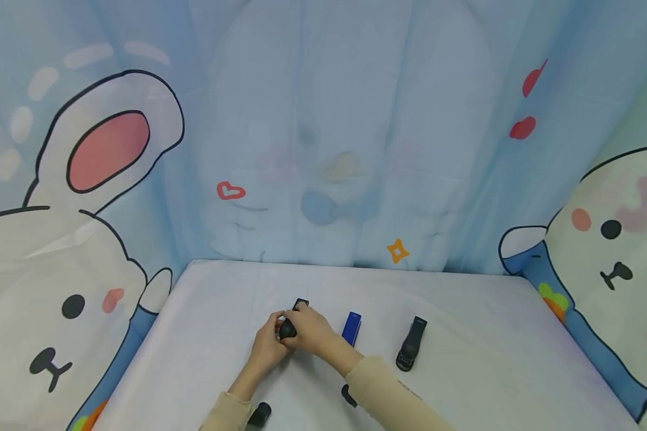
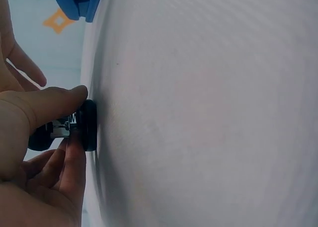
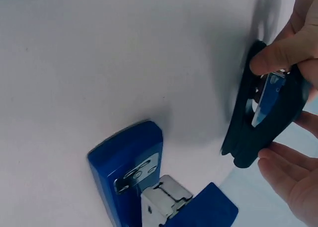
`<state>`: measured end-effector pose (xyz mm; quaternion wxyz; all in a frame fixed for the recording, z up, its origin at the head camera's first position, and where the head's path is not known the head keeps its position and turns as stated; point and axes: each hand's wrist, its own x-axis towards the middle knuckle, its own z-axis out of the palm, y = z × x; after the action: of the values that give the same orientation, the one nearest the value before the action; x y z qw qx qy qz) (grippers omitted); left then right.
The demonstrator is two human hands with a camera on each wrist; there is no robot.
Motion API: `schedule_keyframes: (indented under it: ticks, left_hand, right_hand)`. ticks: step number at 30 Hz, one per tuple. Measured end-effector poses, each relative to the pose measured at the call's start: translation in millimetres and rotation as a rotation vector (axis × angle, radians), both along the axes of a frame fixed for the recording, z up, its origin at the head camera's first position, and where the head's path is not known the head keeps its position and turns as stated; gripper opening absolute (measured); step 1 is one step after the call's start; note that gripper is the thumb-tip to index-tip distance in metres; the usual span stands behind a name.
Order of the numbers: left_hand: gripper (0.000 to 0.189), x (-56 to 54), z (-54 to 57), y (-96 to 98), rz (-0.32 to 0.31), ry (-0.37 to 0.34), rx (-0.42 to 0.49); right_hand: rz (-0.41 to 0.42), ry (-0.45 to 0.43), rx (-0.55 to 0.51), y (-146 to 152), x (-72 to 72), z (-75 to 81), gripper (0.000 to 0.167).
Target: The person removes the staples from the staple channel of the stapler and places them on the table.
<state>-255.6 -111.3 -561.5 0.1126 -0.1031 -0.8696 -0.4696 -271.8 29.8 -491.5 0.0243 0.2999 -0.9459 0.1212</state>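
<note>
Both hands hold a black stapler [image 1: 287, 330] on the left part of the white table. My left hand [image 1: 266, 347] pinches its rounded near end, thumb on one side and fingers on the other. Over its far part my right hand [image 1: 315, 333] reaches, its fingers gripping the body and partly hiding it. The right wrist view shows the black stapler [image 3: 285, 118] side-on, with metal inside the gap between its arms. Just right of the hands lies a blue stapler [image 1: 351, 327]; from the right wrist the blue stapler [image 3: 124, 162] looks spread apart, its metal part exposed.
Another black stapler [image 1: 411, 344] lies farther right on the white tabletop [image 1: 480, 359]. Near the front, a black object [image 1: 260, 414] sits beside the left sleeve, and a second dark object [image 1: 348, 395] is partly covered by the right sleeve. A printed curtain [image 1: 345, 120] hangs behind.
</note>
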Motion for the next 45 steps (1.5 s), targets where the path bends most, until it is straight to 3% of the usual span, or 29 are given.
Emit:
schedule_keyframes:
  ticks: [5,11,16,20,26,30,38,42,45]
  left_hand:
    - [0.063,2.0,1.5,-1.1,0.005,-0.015,0.003]
    - [0.063,5.3,5.5,-4.0,0.01,0.015,-0.001]
    - [0.066,3.8,6.7,-6.3,-0.002,0.017,0.015]
    - [0.067,1.6,7.1,-6.7,0.005,0.042,-0.01]
    - [0.066,2.2,4.1,-3.8,0.032,0.06,-0.051]
    - [0.065,4.5,2.1,-2.2,0.029,0.063,-0.052]
    - [0.065,1.3,5.1,-1.1,0.013,0.082,-0.027]
    - [0.07,0.3,4.3,-0.9,0.0,0.068,-0.029]
    - [0.073,2.8,5.1,1.3,-0.02,0.026,0.003]
  right_hand:
    - [0.007,0.013,0.044,-2.2,0.0,1.6,0.051]
    - [0.074,0.111,0.157,-5.8,-0.3,-0.5,0.041]
    - [0.117,0.142,0.177,-7.5,-4.1,2.5,0.034]
    - [0.099,0.138,0.176,-11.0,-8.0,5.1,0.03]
    - [0.054,0.135,0.226,-18.1,-10.1,2.9,0.04]
    - [0.063,0.126,0.235,-19.3,-10.7,2.1,0.038]
    - [0.14,0.179,0.154,-12.8,-19.1,9.2,0.027]
    - [0.169,0.107,0.097,-6.6,-24.4,17.4,0.027]
    - [0.172,0.006,0.012,2.0,-33.7,26.6,0.034]
